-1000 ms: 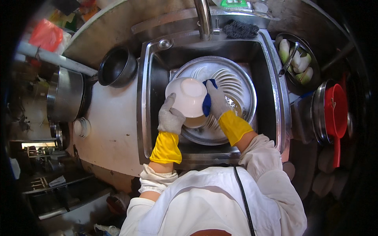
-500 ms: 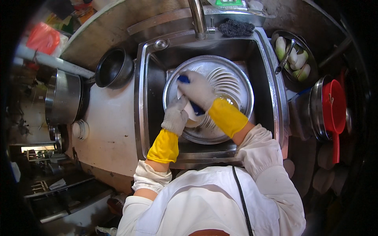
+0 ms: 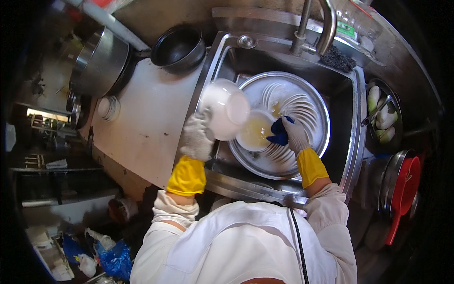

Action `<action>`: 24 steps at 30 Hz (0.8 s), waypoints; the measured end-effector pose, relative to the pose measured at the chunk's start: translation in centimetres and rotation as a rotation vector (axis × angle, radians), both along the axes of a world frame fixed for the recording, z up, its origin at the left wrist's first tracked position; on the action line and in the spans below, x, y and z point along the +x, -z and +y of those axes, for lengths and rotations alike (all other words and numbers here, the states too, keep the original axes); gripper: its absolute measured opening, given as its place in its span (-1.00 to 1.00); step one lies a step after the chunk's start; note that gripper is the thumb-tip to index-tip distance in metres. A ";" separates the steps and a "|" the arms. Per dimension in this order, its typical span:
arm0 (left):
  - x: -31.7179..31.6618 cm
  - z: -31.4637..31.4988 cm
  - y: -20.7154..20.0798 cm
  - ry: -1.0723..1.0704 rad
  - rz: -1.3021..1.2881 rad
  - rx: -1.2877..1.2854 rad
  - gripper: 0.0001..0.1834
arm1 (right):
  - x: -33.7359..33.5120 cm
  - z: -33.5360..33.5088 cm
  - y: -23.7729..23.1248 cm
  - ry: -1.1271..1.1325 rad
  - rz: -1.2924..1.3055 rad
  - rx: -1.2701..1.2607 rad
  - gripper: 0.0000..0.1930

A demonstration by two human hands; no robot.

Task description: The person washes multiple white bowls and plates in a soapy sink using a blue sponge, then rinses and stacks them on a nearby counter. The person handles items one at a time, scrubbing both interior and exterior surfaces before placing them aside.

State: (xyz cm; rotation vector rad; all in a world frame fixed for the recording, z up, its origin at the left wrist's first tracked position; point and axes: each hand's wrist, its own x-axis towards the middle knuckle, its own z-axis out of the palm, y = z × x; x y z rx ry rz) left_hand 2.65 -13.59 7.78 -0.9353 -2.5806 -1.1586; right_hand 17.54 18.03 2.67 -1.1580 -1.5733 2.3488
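My left hand (image 3: 197,136), in a grey glove with a yellow cuff, holds a white bowl (image 3: 226,109) tilted above the left edge of the steel sink (image 3: 355,142). My right hand (image 3: 295,134), gloved the same way, grips a blue sponge (image 3: 279,133) and rests inside the large ribbed metal basin (image 3: 312,106) in the sink. A second white bowl (image 3: 255,131) with yellowish liquid sits in the basin, right next to the sponge.
A steel tap (image 3: 321,26) arches over the sink, with a dark scrubber (image 3: 338,59) behind it. On the white counter (image 3: 146,118) to the left stand a black bowl (image 3: 178,47) and a large steel pot (image 3: 99,61). A dish of pale vegetables (image 3: 383,113) and a red utensil (image 3: 404,196) sit at right.
My left hand has lifted the white bowl away to the left, over the sink's edge. My right hand with the sponge has dropped to the second bowl in the basin.
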 end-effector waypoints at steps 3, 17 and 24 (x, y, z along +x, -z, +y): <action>-3.0 -5.1 -2.4 -0.201 -0.206 0.282 -0.57 | 1.3 0.3 -0.5 -0.010 -0.039 -0.049 -0.77; -7.3 -8.5 -0.2 -0.415 0.051 -0.289 -0.56 | 2.9 -1.2 -0.9 0.134 0.031 0.019 -0.71; 2.5 3.9 2.8 0.336 -0.189 -0.765 -0.60 | -1.2 -7.6 0.4 -0.567 0.009 1.029 -0.38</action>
